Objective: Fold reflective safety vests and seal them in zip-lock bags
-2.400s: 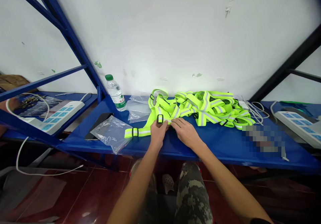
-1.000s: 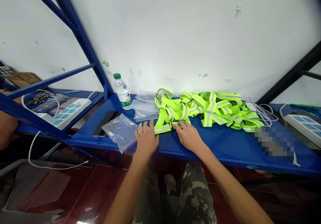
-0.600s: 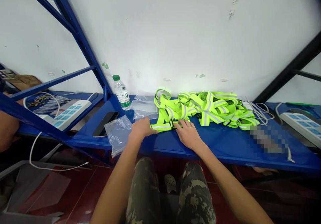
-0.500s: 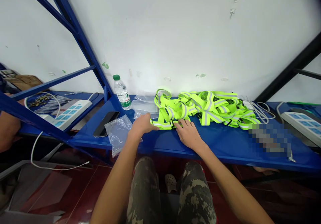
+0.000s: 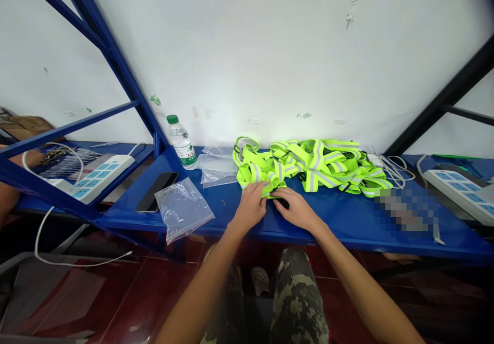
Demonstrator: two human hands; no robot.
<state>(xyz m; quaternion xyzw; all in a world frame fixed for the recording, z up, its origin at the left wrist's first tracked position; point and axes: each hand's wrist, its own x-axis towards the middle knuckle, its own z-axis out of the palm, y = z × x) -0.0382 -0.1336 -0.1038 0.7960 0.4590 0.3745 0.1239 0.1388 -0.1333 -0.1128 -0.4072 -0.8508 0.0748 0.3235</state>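
My left hand (image 5: pixel 251 203) and my right hand (image 5: pixel 295 206) are close together at the near side of a heap of neon-yellow reflective straps (image 5: pixel 320 161). Both sets of fingers are closed on a bunched part of a reflective strap (image 5: pixel 269 184) with a silver-grey stripe. The fingertips are partly hidden behind the hands and the webbing. A loop of strap with a buckle stands up at the heap's left end. To the left of my hands lies a clear zip bag (image 5: pixel 182 209), with more clear plastic bags (image 5: pixel 216 166) behind it.
A water bottle (image 5: pixel 182 143) with a green cap and a dark phone (image 5: pixel 157 192) are at the left of the blue shelf (image 5: pixel 339 225). White cables (image 5: pixel 401 172) lie right of the straps. Blue posts (image 5: pixel 127 71) and a power strip (image 5: pixel 101 177) border the left. Another person's arm (image 5: pixel 10 192) shows there.
My left hand has moved right, towards my right hand. The strap stretched between them is now bunched up. The view has shifted slightly.
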